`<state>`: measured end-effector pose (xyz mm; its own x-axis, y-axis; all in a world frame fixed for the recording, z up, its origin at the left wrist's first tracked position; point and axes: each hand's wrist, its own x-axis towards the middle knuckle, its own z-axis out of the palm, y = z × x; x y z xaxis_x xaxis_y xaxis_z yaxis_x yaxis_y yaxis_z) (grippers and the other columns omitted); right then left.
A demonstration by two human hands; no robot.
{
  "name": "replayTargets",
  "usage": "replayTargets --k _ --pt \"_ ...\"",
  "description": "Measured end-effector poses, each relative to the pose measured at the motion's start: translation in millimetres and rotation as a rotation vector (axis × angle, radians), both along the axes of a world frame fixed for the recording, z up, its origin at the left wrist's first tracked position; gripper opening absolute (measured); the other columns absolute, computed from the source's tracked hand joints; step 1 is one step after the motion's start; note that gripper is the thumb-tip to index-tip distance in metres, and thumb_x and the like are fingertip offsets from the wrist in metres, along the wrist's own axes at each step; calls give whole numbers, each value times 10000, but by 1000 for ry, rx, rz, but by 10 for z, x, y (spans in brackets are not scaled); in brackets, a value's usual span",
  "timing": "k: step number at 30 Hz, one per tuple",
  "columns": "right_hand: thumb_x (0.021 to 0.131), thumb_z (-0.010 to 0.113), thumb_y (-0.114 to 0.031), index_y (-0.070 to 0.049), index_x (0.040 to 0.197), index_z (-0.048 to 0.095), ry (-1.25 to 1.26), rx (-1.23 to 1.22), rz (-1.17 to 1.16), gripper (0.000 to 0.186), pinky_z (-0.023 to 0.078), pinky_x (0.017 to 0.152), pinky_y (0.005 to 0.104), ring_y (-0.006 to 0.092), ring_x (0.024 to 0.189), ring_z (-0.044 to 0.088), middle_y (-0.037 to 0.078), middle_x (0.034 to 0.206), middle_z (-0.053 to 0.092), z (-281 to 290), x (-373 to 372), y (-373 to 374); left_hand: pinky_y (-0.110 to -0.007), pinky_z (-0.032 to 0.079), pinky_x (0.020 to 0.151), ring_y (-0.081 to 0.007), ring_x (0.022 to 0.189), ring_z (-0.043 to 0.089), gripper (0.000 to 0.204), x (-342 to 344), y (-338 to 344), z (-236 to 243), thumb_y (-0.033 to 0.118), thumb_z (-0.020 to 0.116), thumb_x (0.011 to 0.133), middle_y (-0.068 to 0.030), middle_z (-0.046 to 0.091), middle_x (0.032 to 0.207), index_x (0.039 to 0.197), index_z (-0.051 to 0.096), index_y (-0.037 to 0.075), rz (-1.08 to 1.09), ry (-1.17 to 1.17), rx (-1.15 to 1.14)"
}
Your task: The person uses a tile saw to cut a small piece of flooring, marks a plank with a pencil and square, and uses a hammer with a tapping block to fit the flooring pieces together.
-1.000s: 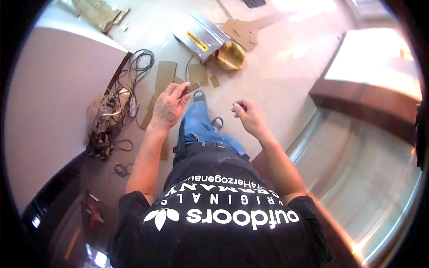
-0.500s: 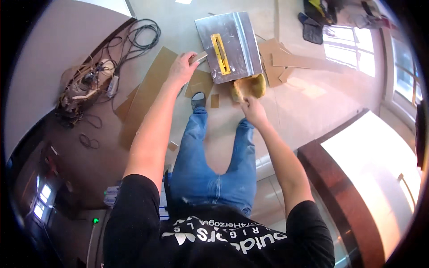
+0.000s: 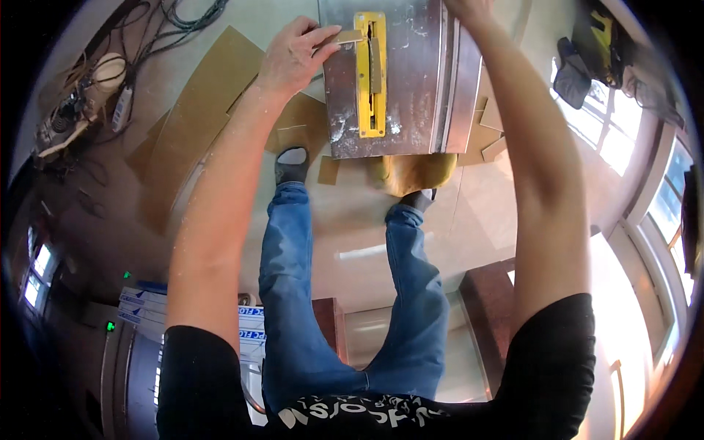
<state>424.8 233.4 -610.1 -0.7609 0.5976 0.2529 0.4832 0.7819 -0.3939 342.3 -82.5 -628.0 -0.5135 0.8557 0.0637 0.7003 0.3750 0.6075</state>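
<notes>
My left hand (image 3: 297, 51) pinches a small thin board offcut (image 3: 345, 36) at the left edge of a table saw, its end close to the yellow insert (image 3: 361, 88) and blade slot. The metal saw top (image 3: 403, 95) is scuffed and dusted white. My right hand (image 3: 471, 11) reaches to the saw's far right part at the top edge of the view; its fingers are mostly out of frame. A yellowed, hollow fitting (image 3: 414, 172) sits below the saw's near edge, between my feet.
Brown board sheets (image 3: 183, 132) lie around the saw. Coiled cables and a bundle of gear (image 3: 103, 88) are at the left. Dark footwear or bags (image 3: 572, 73) lie at right. Labelled packs (image 3: 139, 301) sit behind my legs, beside a dark-edged white cabinet (image 3: 477, 308).
I have moved up to the saw, which fills more of the upper view. Both arms have reached forward, my right hand past the yellow fitting to the saw's far part.
</notes>
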Motion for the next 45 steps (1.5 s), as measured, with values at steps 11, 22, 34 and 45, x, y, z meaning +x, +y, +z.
replayTargets --k 11,22,34,45 --pt "956 400 -639 -6 916 723 -991 -528 54 712 473 888 460 316 1129 587 208 1144 677 -163 -876 383 -317 507 810 -194 881 585 274 -55 16 64 278 709 882 -19 539 994 1155 715 248 0 -163 -139" --pt "884 591 -381 -23 1223 576 -327 192 108 494 399 1040 490 418 1204 504 199 1305 548 -398 -92 222 -319 499 770 -184 860 578 247 15 172 -3 238 740 857 -28 532 956 1104 746 224 48 -271 -102" --pt "913 520 -443 -154 1404 435 -219 -33 -149 576 277 1153 472 363 1381 335 103 1515 363 -258 1120 -458 -304 488 758 -170 823 566 262 11 258 84 198 748 846 -22 512 899 1109 754 209 50 -319 -118" --pt "909 526 -425 -144 1397 420 -211 -33 -131 573 298 1133 487 385 1357 352 119 1509 363 -257 1105 -457 -309 487 781 -180 843 577 263 38 223 59 265 748 848 -19 524 930 1109 753 239 51 -241 -117"
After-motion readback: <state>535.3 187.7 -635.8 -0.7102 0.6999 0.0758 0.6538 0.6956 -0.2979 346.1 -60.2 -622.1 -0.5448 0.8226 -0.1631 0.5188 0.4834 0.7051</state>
